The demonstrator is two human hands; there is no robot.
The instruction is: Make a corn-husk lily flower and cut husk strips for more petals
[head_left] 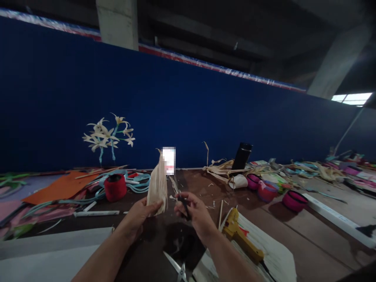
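Observation:
A pale, dried corn husk [158,186] stands upright in my left hand [143,213], pinched near its lower edge between thumb and fingers. Just to the right, my right hand [194,213] is closed around dark-handled scissors [184,206], which point up and away; their blades are hard to make out. The two hands are apart, above the dark brown table [235,203]. A second, silver pair of scissors [181,271] lies partly opened at the near edge of the view. Behind the husk glows a blurred white phone screen [168,161].
A yellow glue gun [239,235] lies on paper at the right, near a white power strip [337,219]. Tape rolls, including a red one [115,188], and a black tumbler [242,156] stand around. Husk flowers [107,135] rise at the left, before a blue partition [188,105].

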